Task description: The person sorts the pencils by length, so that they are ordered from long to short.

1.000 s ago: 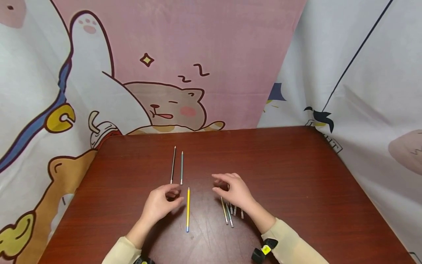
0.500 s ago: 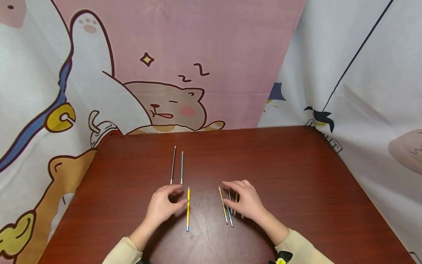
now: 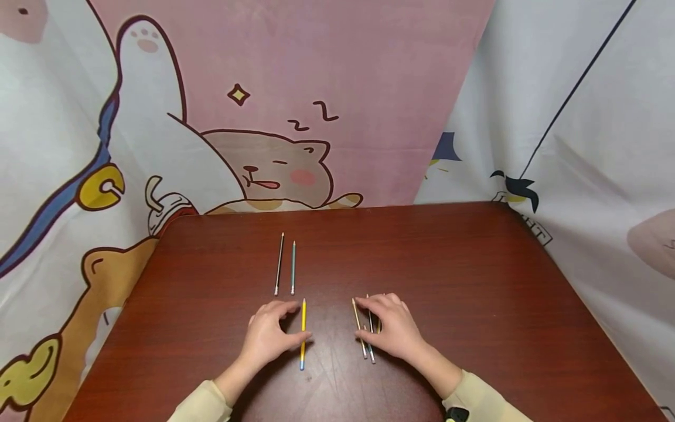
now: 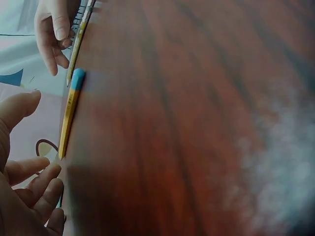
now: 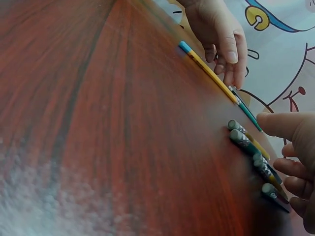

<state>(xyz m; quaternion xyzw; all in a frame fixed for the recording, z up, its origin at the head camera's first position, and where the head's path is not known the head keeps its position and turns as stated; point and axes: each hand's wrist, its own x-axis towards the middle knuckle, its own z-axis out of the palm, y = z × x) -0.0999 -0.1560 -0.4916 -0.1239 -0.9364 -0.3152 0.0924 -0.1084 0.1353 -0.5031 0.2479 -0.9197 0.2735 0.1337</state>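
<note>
Pencils [image 3: 358, 318] lie partly hidden by the right hand [image 3: 394, 328] from above.

The counter [image 3: 448, 264] has a smooth wood-grain surface, polished enough to throw pale, hazy reflections, with faint scuffs near its front. The yellow pencil [image 4: 70, 113] wears smooth paint with a soft sheen; its blue end [image 4: 78, 78] looks matt, like rubber. The bunched pencils [image 5: 245, 143] have painted barrels and shiny, silvery metal-looking bands. The backdrop [image 3: 369, 88] is matt printed cloth, softly creased; the sleeves [image 3: 482, 395] are plain matt cloth.
</note>
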